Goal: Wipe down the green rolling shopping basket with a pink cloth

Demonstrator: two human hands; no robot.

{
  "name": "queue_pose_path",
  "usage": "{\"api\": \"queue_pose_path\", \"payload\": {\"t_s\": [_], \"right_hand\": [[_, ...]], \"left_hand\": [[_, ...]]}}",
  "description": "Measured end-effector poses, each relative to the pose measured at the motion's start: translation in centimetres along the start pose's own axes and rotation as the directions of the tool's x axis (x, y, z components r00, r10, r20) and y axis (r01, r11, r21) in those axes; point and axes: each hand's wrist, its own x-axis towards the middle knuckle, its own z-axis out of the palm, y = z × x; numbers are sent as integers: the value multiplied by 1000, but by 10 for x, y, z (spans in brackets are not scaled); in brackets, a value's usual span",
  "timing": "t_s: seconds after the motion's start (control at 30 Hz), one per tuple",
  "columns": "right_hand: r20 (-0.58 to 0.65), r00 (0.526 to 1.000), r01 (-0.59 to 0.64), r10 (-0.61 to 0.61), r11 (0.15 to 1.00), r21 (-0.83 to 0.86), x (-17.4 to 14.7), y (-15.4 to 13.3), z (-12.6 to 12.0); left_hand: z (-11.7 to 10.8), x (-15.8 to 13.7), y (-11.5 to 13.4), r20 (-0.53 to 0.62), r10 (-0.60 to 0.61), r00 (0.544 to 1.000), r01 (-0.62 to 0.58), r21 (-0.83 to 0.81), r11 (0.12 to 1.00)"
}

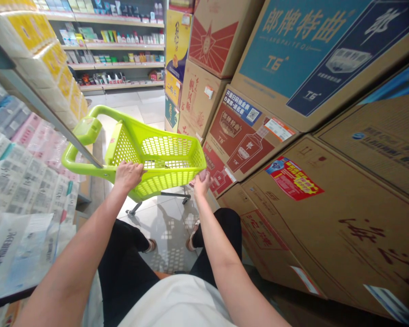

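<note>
In the head view a bright green plastic shopping cart (170,179) stands sideways in front of me, its handle end to the left. My left hand (129,175) is closed over the near rim of its basket, fingers curled over the edge. At the basket's right front corner, my right hand (202,181) grips the rim; its fingertips are partly hidden. The basket has perforated walls, and no goods show inside it. Below are the cart's dark legs and wheels, on the tiled floor.
Stacked cardboard cartons (279,181) form a wall close on the right. Packs of tissue (30,181) and yellow-wrapped bundles (51,59) are piled on the left. A slanted metal post (54,118) crosses in front of the cart's handle. Shelves (119,47) of small goods stand at the back.
</note>
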Motion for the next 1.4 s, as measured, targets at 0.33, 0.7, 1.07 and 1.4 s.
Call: {"api": "queue_pose_path", "payload": {"t_s": [0.33,0.7,1.07,1.4], "right_hand": [[198,927,374,-318,817,-438,-40,2,14],[106,958,285,-268,829,-481,-41,-12,24],[36,959,266,-280,854,-448,-27,-9,5],[373,834,538,-408,754,-377,-103,-23,40]], "left_hand": [[-1,0,0,7,-15,1000,15,-6,1000],[-13,1,5,60,-21,998,19,36,999],[-12,-9,12,29,2,1000,-1,-15,1000],[-15,-17,50,-96,48,994,-59,-120,991]]}}
